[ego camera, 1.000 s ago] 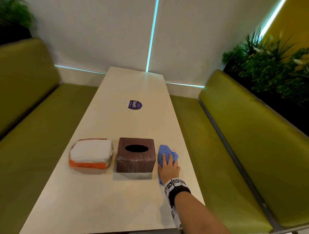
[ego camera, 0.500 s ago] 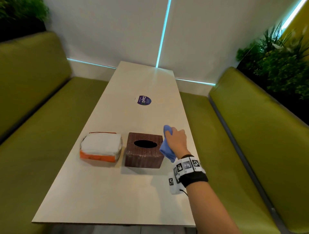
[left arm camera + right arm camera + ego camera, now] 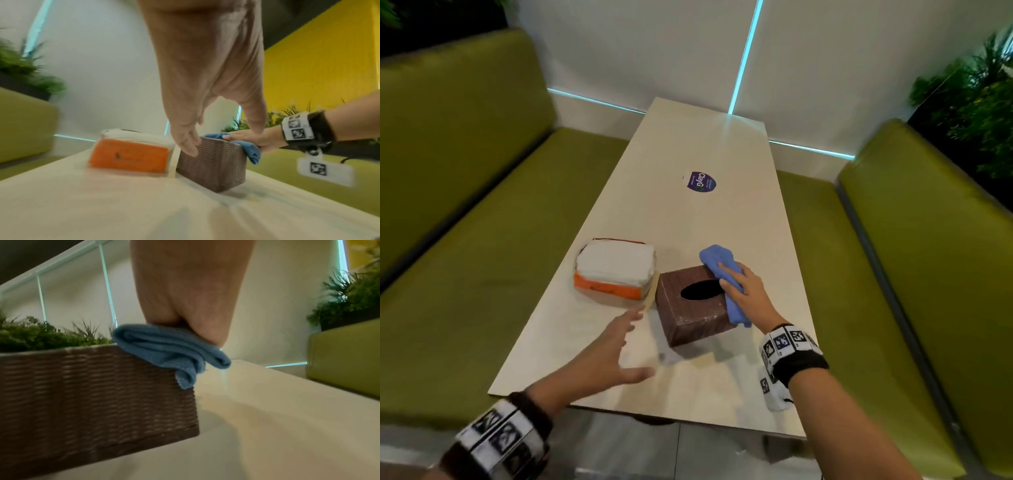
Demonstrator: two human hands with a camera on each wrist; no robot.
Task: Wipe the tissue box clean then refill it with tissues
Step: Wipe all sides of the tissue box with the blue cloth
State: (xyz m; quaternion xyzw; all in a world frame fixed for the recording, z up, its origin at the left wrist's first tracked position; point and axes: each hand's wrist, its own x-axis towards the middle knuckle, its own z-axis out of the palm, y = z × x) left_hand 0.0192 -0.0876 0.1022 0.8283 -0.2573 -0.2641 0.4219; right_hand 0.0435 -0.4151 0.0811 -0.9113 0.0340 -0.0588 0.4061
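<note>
A brown woven tissue box (image 3: 697, 317) with an oval hole on top stands near the front of the white table (image 3: 698, 144). My right hand (image 3: 736, 284) holds a blue cloth (image 3: 717, 260) and presses it onto the box's top right edge; a fold hangs down the right side. In the right wrist view the cloth (image 3: 170, 350) is bunched under my right hand (image 3: 185, 308) on the box (image 3: 92, 394). My left hand (image 3: 638, 342) is open with spread fingers by the box's near left corner. Whether it touches the box (image 3: 213, 164) I cannot tell. A white tissue pack (image 3: 616, 269) with an orange base lies left of the box.
Green padded benches (image 3: 462, 212) (image 3: 914, 246) run along both long sides of the table. A round purple sticker (image 3: 699, 181) is stuck mid-table. Plants (image 3: 976, 102) stand behind the right bench. The table's near edge (image 3: 654, 416) is close to my forearms.
My right hand lifted the blue cloth from the table beside the box up onto the box's top. My left hand came into view and reached toward the box, which now sits at an angle.
</note>
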